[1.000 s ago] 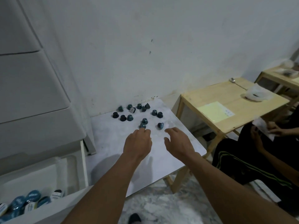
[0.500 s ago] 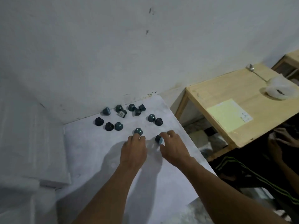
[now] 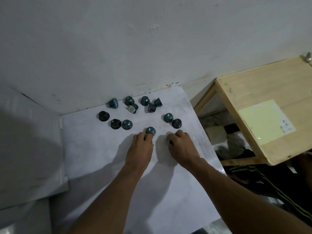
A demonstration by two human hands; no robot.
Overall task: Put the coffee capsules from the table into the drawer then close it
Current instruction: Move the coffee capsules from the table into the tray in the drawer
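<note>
Coffee capsules (image 3: 127, 124), about a dozen, dark and teal, lie loose on the far part of the white table (image 3: 94, 157), toward twelve o'clock from both hands. At nine o'clock of the view a white cabinet (image 3: 25, 141) stands against the table's left edge. The left forearm enters from six o'clock and slants toward one o'clock. The left hand (image 3: 140, 149) lies palm down, knuckles up, fingers close together. Their tips bend onto the near side of a teal capsule (image 3: 150, 130) that stands upright at the hand's twelve o'clock. They touch it, but I cannot tell whether they pinch it. Just beside it, at three o'clock, the right hand (image 3: 183, 146) is also palm down, with its forearm coming in from five o'clock. Its fingers are curled tight to the tabletop, clamped over a hidden capsule (image 3: 170, 142) of which only a dark sliver shows under the thumb side. Two more capsules, one teal and one black, stand near that hand's twelve o'clock, apart from its knuckles. Farther right, at two o'clock of the view, a wooden table (image 3: 270, 81) carries a pale yellow sheet (image 3: 265, 122), and dark green-striped trousers (image 3: 273, 184) show at four o'clock.
</note>
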